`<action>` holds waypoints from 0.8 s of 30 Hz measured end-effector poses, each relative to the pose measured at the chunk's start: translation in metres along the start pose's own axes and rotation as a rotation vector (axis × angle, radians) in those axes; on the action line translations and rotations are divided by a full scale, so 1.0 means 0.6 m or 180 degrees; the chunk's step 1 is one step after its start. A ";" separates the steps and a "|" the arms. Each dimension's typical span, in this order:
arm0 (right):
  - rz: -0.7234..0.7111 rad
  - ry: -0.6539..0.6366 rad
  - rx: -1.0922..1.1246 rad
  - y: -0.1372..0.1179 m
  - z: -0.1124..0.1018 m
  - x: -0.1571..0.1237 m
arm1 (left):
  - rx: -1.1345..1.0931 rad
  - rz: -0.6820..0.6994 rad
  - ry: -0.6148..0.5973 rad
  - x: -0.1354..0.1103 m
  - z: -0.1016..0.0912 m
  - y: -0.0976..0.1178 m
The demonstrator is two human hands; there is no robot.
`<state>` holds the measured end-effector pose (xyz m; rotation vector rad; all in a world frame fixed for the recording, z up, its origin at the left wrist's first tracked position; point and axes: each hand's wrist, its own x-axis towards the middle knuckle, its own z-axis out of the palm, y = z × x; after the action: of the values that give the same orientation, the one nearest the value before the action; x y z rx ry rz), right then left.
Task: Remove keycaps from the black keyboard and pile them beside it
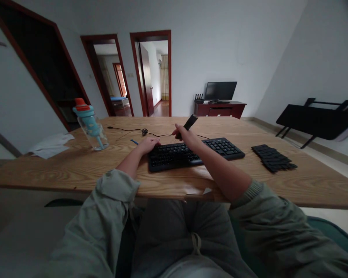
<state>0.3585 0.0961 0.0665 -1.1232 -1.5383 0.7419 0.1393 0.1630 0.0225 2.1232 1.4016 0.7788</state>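
Note:
A black keyboard [174, 157] lies on the wooden table in front of me, tilted slightly, its number pad to the right. My left hand [148, 145] grips its far left corner, with the fingertips at the top edge. In my right hand [186, 136] is a slim black handled tool [190, 122], held slanting above the middle of the keyboard. Its lower end is largely hidden by my fingers, so its exact kind is unclear. Just beyond my left hand lies a small blue stick-like item [134, 141], partly covered.
A clear bottle [93, 131] with a red and blue top stands at left beside white paper [50, 146]. A black cable [127, 129] runs behind the keyboard. What look like black gloves [274, 157] lie at right. The wooden table's [174, 185] near edge is at my lap.

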 end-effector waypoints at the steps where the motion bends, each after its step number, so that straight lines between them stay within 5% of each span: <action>1: 0.0042 0.0033 -0.0137 0.017 0.019 0.007 | 0.0047 0.0114 0.0065 -0.004 -0.002 0.003; 4: -0.0023 0.0032 -0.0422 0.053 0.046 0.017 | 0.0218 0.0613 0.0388 -0.018 -0.003 0.021; 7: -0.0114 0.0111 -0.0453 0.067 0.049 0.013 | 0.0317 0.0941 0.0101 -0.030 0.002 0.043; 11: 0.0093 0.0002 -0.0169 0.067 0.052 0.001 | 0.0211 0.1103 -0.0437 -0.036 0.009 0.053; 24: 0.0360 -0.0024 0.0241 0.065 0.054 -0.006 | 0.0384 0.1424 -0.0336 -0.038 0.008 0.053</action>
<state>0.3384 0.1102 0.0221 -1.1591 -1.4498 0.8745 0.1561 0.1297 0.0355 2.5750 0.9489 0.7417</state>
